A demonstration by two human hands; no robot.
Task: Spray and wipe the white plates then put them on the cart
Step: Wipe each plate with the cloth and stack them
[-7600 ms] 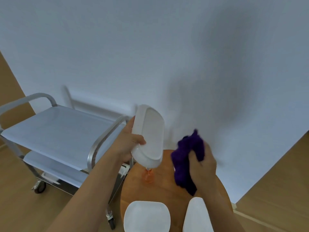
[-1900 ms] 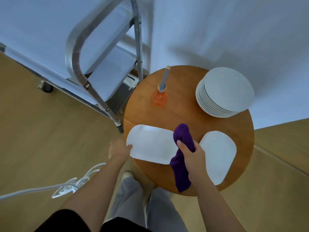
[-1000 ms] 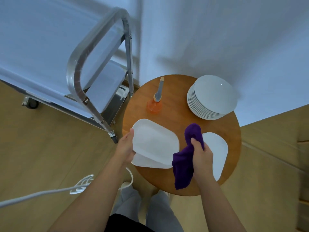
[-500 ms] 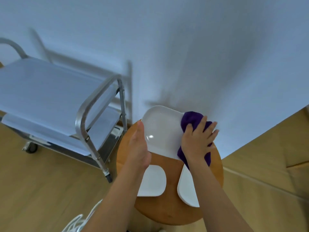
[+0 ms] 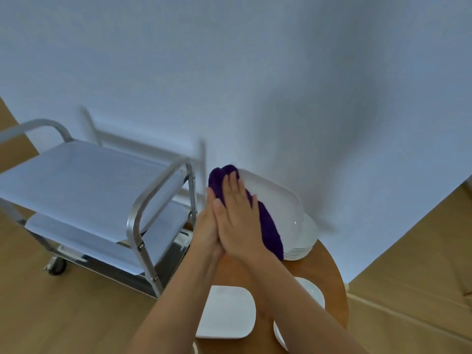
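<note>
White plate (image 5: 278,203) under purple cloth (image 5: 268,226)

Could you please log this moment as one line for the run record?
wipe | right hand presses purple cloth on held plate | left hand supports | cart bare

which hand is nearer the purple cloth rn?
Right. The right hand lies flat on the purple cloth, pressing it against the raised white plate. The left hand is beside it at the plate's left edge.
</note>
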